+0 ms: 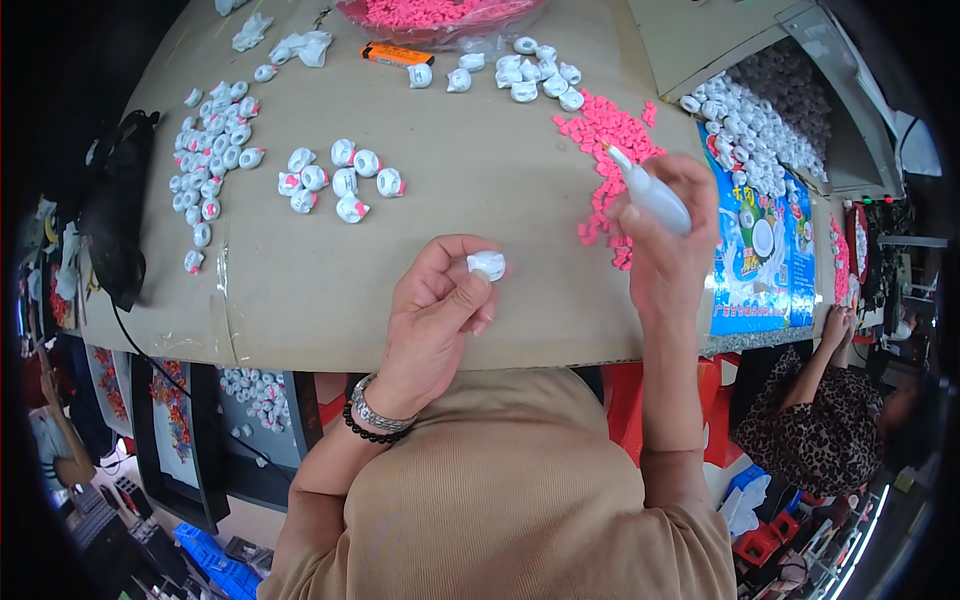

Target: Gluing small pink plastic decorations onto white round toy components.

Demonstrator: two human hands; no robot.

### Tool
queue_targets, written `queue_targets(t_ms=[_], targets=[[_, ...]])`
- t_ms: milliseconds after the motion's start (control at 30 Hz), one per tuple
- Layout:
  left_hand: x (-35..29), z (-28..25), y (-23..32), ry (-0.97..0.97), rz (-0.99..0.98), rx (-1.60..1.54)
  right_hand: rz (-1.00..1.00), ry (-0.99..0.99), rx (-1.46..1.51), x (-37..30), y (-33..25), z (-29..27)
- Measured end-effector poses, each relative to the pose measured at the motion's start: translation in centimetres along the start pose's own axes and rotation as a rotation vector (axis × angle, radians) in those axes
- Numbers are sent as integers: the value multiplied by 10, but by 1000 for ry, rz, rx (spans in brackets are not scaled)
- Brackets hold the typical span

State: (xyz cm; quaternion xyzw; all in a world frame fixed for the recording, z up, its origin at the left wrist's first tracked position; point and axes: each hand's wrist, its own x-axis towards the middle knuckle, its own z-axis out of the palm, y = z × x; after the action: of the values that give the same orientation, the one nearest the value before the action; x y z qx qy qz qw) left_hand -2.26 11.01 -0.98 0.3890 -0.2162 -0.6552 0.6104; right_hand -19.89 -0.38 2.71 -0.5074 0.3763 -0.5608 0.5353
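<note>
In the head view I have both hands over the tabletop (470, 150). My left hand (432, 308) holds a small white piece (488, 264), pinched between thumb and forefinger above the near half of the tabletop, just in front of the body. The other fingers curl in behind it. My right hand (675, 225) is closed around a pale squeeze bottle (661, 203), tilted so that its tapered nozzle (619, 158) points up and to the left. Behind and beside that bottle I see a loose spread of small pink pieces (600, 125).

Left of centre sits a small group of white pieces with pink parts (345, 182); farther left, a larger cluster of similar pieces (222, 130) runs toward me. More white pieces (525, 75) lie at the far side, near an orange-and-black object (392, 53) and a clear-edged container (450, 38) filled with pink. On my right a blue printed sheet (745, 285) covers part of the surface, with a big heap of white pieces (750, 130) at its far end. Beyond it, at the right, a co-worker in a leopard-print top (815, 430) has both arms raised to the table edge.
</note>
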Motion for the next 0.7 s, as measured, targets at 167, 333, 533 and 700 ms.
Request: queue_targets(t_ms=[167, 333, 533, 700], targets=[[2, -2, -4, -26, 32, 26, 86, -96, -354, 51, 10, -3], [3, -2, -4, -46, 23, 15, -21, -225, -552, 86, 21, 5], [3, -4, -4, -79, 33, 2, -275, -348, -1202, 104, 31, 9], [3, -6, -5, -87, 32, 9, -288, -358, -1399, 98, 34, 23]])
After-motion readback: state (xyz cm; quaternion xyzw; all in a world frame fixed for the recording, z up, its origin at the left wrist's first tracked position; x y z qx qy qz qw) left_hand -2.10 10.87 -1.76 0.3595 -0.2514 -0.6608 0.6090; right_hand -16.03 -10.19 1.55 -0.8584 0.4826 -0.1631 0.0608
